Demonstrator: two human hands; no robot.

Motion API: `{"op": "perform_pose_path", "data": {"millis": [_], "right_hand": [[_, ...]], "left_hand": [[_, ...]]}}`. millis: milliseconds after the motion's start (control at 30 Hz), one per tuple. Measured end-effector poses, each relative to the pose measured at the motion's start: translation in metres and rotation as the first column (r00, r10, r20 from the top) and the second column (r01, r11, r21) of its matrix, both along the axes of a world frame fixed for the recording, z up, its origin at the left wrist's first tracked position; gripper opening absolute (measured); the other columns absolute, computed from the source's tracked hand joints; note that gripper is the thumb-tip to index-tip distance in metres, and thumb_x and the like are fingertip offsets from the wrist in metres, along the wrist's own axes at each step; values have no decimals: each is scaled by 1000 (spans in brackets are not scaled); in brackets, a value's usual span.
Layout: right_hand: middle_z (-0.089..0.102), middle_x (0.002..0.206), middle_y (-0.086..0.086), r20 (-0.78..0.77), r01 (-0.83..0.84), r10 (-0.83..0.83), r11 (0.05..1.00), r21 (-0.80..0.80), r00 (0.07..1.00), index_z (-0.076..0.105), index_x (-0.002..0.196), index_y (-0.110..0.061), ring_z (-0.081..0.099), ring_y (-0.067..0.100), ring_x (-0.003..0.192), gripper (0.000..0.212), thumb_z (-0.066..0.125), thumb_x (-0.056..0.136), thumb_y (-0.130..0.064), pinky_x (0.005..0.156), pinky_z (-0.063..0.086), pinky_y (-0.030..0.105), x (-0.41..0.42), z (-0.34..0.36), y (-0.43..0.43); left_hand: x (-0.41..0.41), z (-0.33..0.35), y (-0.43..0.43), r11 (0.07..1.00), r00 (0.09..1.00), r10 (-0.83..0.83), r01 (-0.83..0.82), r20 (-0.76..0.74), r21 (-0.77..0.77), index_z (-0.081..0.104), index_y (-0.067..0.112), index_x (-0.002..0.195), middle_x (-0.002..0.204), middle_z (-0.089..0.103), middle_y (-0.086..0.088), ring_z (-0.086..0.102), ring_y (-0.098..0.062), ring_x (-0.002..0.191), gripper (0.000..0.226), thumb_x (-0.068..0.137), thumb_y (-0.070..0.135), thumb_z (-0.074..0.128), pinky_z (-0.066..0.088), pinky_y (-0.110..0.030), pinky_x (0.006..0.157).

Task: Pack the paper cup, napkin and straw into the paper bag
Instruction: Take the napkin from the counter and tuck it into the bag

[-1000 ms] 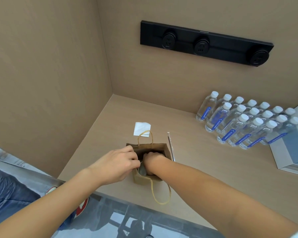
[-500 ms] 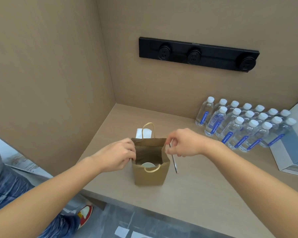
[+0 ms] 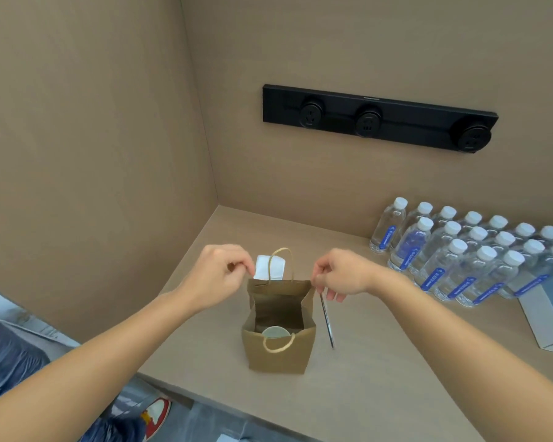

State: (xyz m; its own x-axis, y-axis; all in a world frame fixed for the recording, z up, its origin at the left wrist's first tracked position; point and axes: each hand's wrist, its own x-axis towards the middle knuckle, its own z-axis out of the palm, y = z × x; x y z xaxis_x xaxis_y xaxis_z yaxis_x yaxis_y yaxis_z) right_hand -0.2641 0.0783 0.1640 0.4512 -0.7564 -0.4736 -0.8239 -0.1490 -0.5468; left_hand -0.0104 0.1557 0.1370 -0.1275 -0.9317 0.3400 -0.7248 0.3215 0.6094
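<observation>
A small brown paper bag (image 3: 278, 355) stands upright and open near the counter's front edge. Inside it I see the pale round top of the paper cup (image 3: 275, 332). My left hand (image 3: 217, 275) pinches the bag's back left rim corner. My right hand (image 3: 339, 274) pinches the back right rim corner. A white napkin (image 3: 273, 266) lies flat on the counter just behind the bag, seen through the rear handle loop. The thin wrapped straw (image 3: 328, 320) lies on the counter right of the bag, its far end under my right hand.
Several clear water bottles (image 3: 460, 253) with white caps stand in rows at the back right. A grey box (image 3: 549, 314) sits at the right edge. A black socket strip (image 3: 377, 118) is on the back wall. A side wall closes the left.
My right hand came out of the bag, leaving the cup inside, and rose to the bag's right rim. My left hand shifted up to the back left corner. The bag now stands spread open.
</observation>
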Motion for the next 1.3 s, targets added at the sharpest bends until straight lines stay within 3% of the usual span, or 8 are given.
{"op": "perform_pose_path", "data": {"millis": [267, 433, 567, 733, 833, 933, 1033, 1300], "right_hand": [[71, 80, 6, -58, 86, -87, 996, -12, 995, 64, 88, -9, 68, 20, 62, 14, 53, 88, -17, 60, 62, 34, 42, -17, -70], [74, 89, 17, -141, 162, -163, 987, -24, 976, 63, 91, -10, 74, 28, 68, 16, 50, 84, -17, 59, 62, 35, 46, -58, -103], [75, 85, 20, -180, 200, -197, 980, 1, 964, 59, 81, -13, 75, 33, 71, 11, 49, 83, -16, 66, 64, 42, 46, -96, -112], [73, 91, 17, -252, 124, -109, 991, 48, 962, 60, 89, -12, 73, 35, 88, 11, 52, 85, -19, 78, 60, 37, 57, -137, -119], [54, 132, 15, -365, -29, 44, 999, 46, 930, 54, 127, -11, 51, 34, 126, 42, 59, 88, -27, 101, 47, 37, 59, -171, -114], [6, 160, 18, -474, -132, 168, 985, 108, 864, 17, 151, -11, 7, 46, 147, 105, 79, 73, -44, 116, 31, 50, 55, -211, -97], [-46, 146, 11, -537, -219, 248, 968, 119, 806, -26, 149, -15, -31, 47, 141, 141, 80, 66, -58, 121, 1, 57, 51, -237, -81], [-58, 138, 15, -499, -268, 292, 956, 121, 816, -43, 137, -27, -53, 42, 126, 156, 72, 47, -81, 113, -19, 64, 36, -249, -82]], "left_hand": [[12, -24, -85, 931, 982, 189, -187, 23, 315, 71, 20, 73, 67, 68, -8, 57, -25, 61, 31, 81, -1, 48, 53, -33, 62], [13, -72, -129, 832, 969, 236, -244, 81, 499, 65, 27, 72, 75, 67, 4, 63, -20, 77, 28, 81, 5, 50, 58, -35, 73], [8, -117, -152, 686, 924, 360, -357, 131, 634, 56, 33, 66, 93, 72, -3, 65, -25, 97, 24, 80, 14, 52, 57, -35, 82], [-5, -149, -164, 550, 876, 420, -454, 238, 700, 64, 16, 109, 114, 65, -12, 56, -31, 117, 24, 86, 22, 60, 54, -38, 88], [-9, -169, -170, 495, 846, 441, -507, 298, 706, 56, 9, 116, 121, 61, -14, 56, -33, 117, 36, 89, 30, 64, 53, -40, 86], [-13, -188, -174, 444, 825, 457, -535, 332, 718, 53, 6, 120, 127, 58, -14, 56, -33, 120, 46, 89, 37, 66, 51, -41, 88], [-19, -203, -178, 433, 814, 466, -552, 348, 712, 50, 5, 124, 132, 54, -15, 53, -32, 124, 54, 88, 42, 67, 49, -41, 89], [-29, -219, -192, 387, 768, 563, -571, 304, 724, 58, 5, 116, 120, 64, -14, 59, -34, 115, 45, 82, 29, 74, 51, -39, 83]]}}
